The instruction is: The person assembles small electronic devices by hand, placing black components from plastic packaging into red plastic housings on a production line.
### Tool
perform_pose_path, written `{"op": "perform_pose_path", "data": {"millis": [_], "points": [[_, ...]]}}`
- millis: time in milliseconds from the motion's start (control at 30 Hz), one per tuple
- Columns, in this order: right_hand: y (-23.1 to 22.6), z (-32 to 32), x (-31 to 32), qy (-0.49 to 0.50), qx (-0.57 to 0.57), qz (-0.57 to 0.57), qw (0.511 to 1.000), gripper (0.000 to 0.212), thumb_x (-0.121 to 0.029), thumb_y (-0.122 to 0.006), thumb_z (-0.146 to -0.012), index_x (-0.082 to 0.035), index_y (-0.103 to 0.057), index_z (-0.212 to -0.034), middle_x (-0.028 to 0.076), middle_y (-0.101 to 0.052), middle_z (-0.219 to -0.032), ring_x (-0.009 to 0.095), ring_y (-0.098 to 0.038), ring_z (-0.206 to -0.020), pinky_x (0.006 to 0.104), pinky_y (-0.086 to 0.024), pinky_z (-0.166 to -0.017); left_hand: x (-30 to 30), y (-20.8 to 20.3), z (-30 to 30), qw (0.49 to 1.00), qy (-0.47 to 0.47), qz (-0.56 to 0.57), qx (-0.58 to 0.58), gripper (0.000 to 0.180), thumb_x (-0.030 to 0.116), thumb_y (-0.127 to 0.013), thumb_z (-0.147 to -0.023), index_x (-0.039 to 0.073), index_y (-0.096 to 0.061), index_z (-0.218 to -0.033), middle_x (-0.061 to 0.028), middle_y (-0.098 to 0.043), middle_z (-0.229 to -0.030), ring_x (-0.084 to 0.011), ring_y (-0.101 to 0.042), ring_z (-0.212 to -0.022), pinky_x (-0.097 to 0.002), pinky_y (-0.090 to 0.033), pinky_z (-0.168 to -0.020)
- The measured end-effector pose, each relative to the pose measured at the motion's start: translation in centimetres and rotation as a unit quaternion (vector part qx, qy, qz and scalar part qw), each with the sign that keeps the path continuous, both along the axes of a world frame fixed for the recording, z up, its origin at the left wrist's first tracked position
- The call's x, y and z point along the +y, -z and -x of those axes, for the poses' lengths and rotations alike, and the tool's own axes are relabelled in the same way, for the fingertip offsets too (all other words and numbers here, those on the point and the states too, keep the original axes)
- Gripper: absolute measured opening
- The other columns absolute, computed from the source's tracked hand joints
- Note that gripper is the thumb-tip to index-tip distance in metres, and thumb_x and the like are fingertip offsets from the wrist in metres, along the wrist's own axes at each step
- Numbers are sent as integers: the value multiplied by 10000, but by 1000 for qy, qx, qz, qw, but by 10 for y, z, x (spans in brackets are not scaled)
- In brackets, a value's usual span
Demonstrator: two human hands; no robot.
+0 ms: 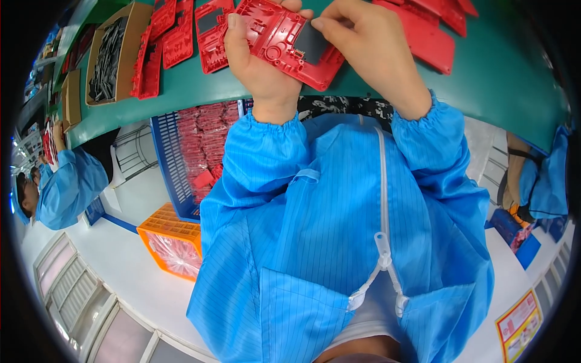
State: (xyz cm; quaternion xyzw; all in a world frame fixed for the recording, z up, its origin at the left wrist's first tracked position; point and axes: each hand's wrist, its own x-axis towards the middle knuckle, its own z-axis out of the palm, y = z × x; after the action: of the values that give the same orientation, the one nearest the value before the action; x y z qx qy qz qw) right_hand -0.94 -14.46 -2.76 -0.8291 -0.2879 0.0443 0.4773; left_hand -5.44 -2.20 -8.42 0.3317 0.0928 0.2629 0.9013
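Observation:
My left hand (269, 81) grips a red plastic housing (275, 39) from below and the left, its thumb over the near-left edge. Molded ribs and posts show on the housing's inner face, along with a dark grey rectangular pad (313, 47) set into its right half. Over the pad's upper edge, my right hand (384, 51) is closed, thumb and forefinger pinched together. Whatever lies between those fingertips, if anything, is too small to make out. Several similar red housings (179, 43) lie left of my hands, and flatter red covers (430, 45) overlap on the right.
The green tabletop (496, 91) carries an open cardboard box (128, 45) of black strips at the left. Below the table edge stand a blue crate (172, 166) of wrapped red parts and an orange crate (170, 213). A person in a blue smock (72, 184) works at far left.

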Motion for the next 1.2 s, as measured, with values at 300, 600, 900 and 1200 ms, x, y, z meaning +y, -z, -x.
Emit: {"op": "perform_pose_path", "data": {"millis": [300,600,900,1200], "points": [[1,11,-4,-52,-263,79,960,131,-141,-570,-815,-15,-592,-787,112,-599,-737,244,-569,-618,328,-450,-563,1,3,4,1000,-17,12,-9,575,481,-415,-855,-41,-485,-1087,-183,-582,-981,-321,-573,-865,-405,-479,-786],[22,24,-7,1,-90,-117,989,336,-160,-616,-794,-15,-545,-1089,152,-568,-946,268,-557,-808,327,-463,-689,0,-10,2,991,32,89,-99,551,486,-406,-858,9,-482,-1124,-158,-589,-1002,-299,-574,-909,-407,-471,-793],[-4,12,-38,-66,-238,1,969,180,-33,-575,-730,-15,-584,-909,103,-570,-803,253,-568,-739,362,-471,-598,34,-63,27,686,-104,-720,-13,510,200,-735,-627,14,-566,-1071,-149,-557,-1081,-299,-545,-984,-389,-424,-871],[3,19,-32,-71,-284,51,955,237,-22,-543,-675,4,-562,-910,103,-564,-816,251,-567,-775,339,-486,-598,16,-69,24,529,9,-849,-19,165,85,-698,-660,50,-608,-794,-71,-579,-741,-238,-567,-639,-348,-427,-552]]}}
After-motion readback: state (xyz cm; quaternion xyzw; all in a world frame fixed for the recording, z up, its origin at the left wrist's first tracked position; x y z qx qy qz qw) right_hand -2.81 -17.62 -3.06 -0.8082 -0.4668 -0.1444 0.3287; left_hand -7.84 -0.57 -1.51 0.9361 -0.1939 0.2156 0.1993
